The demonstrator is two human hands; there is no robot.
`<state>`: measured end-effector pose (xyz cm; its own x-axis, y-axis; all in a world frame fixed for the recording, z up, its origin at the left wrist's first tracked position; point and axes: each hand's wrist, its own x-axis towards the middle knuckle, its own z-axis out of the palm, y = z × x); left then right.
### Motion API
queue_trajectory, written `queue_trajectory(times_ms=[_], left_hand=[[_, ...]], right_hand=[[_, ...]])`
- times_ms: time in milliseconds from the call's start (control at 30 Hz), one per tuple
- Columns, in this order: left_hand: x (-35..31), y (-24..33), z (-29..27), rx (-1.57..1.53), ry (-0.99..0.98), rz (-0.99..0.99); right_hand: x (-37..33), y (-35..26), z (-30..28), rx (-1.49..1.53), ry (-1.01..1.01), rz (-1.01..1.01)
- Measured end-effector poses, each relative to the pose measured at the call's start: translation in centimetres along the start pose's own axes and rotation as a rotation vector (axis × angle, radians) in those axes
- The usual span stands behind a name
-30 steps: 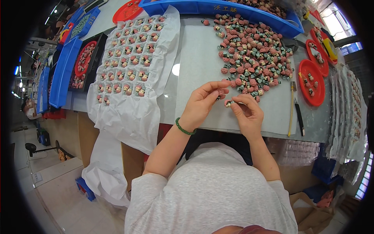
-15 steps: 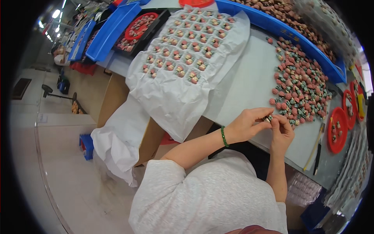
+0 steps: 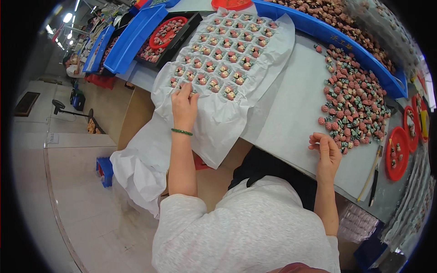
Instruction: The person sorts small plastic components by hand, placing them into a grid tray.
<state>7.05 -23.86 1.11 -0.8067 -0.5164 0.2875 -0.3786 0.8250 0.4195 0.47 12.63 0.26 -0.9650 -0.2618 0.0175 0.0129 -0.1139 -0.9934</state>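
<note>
My left hand, with a green bead bracelet at the wrist, reaches to the front left of a white tray of small cells. Its fingers pinch a small painted figurine, mostly hidden by them, at the front row. Most cells in view hold small pink, cream and green figurines. My right hand hovers over the table's near edge, loosely curled with fingers apart and nothing visible in it. Beyond it and to its right lies a loose pile of pink and green figurines.
White paper lies under the tray and drapes over the near edge. A long blue bin full of figurines borders the pile. Red plates, a black-handled tool and a thin yellowish stick lie at the right.
My hands have parted. The left one has swung from the pile to the tray's front left with a small figurine; the right one stays near the pile, its fingers loosened.
</note>
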Motion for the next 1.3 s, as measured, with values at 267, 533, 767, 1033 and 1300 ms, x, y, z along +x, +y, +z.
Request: queue_trajectory(times_ms=[267, 533, 767, 1033, 1300], left_hand=[[-1.2, 0.0, 2.3, 0.321, -0.009, 0.11], [-1.0, 5.8, 1.5, 0.057, 0.245, 0.281], [-3.5, 15.3, 4.2, -0.719, -0.016, 0.422], [-6.1, 20.2, 9.7, -0.577, -0.223, 0.662], [-10.0, 20.3, 9.1, -0.622, -0.339, 0.94]], right_hand=[[1.3, -0.1, 0.0, -0.185, 0.031, -0.056], [8.6, -2.4, -1.7, -1.073, -0.009, -0.667], [10.5, -2.4, -2.1, -1.084, -0.271, -0.608], [5.4, -0.2, -0.5, -0.591, -0.009, -0.376], [5.6, 1.0, -1.4, -0.657, 0.246, -0.726]])
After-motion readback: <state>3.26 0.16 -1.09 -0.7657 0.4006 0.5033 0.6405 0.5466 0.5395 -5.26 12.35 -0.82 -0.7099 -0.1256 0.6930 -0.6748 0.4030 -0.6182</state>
